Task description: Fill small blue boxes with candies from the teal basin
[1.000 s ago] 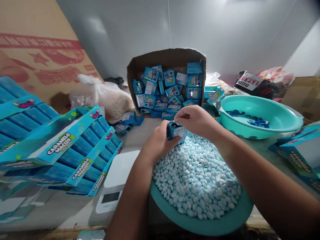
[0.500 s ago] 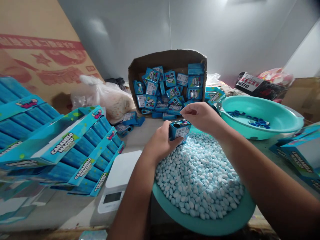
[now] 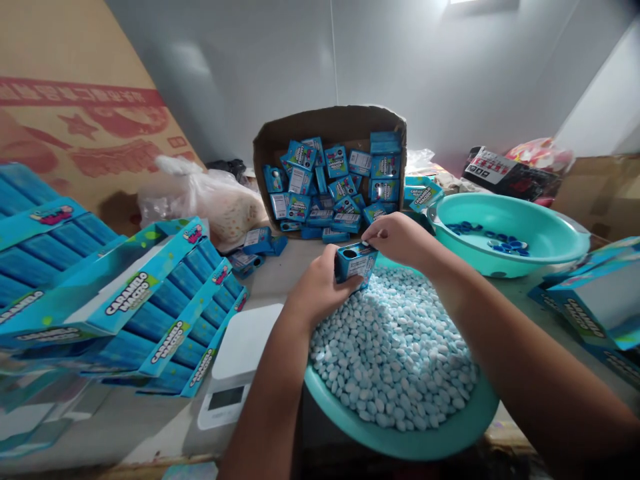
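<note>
My left hand [image 3: 320, 283] is wrapped round a small blue candy box [image 3: 356, 262], held upright with a dark round hole showing in its top. At the right end of that top, my right hand [image 3: 395, 239] has its fingers pinched together; a tiny pale bit shows by the fingertips, too small to name. Both hands are over the far left part of a teal basin [image 3: 400, 443] heaped with pale blue and white candies [image 3: 395, 360]. Behind the hands, a cardboard carton [image 3: 330, 120] lies open towards me, with many similar blue boxes [image 3: 336, 161] inside.
A white kitchen scale [image 3: 245, 353] sits left of the basin. Further left are stacked display trays [image 3: 150, 293] of blue boxes. Several loose boxes [image 3: 257, 240] lie near a plastic bag [image 3: 215, 200]. At right, another teal basin [image 3: 545, 233] holds small blue pieces, near a display box [image 3: 595, 293].
My right hand has come down slightly, its fingertips now at the top of the candy box. The left hand keeps its hold on the box. The whole view has shifted a little.
</note>
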The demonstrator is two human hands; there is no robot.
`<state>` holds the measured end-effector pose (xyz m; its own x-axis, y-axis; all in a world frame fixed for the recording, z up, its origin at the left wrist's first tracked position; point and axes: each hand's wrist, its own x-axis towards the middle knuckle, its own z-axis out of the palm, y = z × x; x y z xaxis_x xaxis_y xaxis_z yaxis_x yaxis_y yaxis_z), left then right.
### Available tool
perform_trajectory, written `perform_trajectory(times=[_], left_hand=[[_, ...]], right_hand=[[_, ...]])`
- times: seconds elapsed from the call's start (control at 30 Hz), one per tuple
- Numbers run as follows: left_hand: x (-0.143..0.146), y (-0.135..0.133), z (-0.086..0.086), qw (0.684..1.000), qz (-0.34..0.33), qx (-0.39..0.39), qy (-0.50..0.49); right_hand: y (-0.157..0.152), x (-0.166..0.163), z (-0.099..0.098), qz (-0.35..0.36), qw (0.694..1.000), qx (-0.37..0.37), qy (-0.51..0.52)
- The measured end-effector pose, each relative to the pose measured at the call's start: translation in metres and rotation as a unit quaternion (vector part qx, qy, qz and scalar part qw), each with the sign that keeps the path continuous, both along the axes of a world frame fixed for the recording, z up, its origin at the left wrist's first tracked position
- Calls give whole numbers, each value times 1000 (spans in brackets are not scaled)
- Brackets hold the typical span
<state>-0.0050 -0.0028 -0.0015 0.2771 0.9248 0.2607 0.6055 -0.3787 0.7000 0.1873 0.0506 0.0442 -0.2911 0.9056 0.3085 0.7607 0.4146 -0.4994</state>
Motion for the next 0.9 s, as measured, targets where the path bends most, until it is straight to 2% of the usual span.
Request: perform_trajectory(times=[0.2,0.47,0.63,0.77,0.9], left_hand=[[0,1,0,1000,4,6,12],[-1,0,1,1000,5,-14,2],[-3,4,-2,1000,4,-16,-18],[-3,7,-4,997,42,-8,-70],[-16,-3,5,988,121,66,-76]], right_hand=[[-1,-3,-4,37,998,57,-15],[-9,-9,-4,67,995,27,61],[-11,-12,-4,90,985,9,149],[-5,-14,-10,80,968,-10,238],[11,-10,-20,17,960,-29,277]])
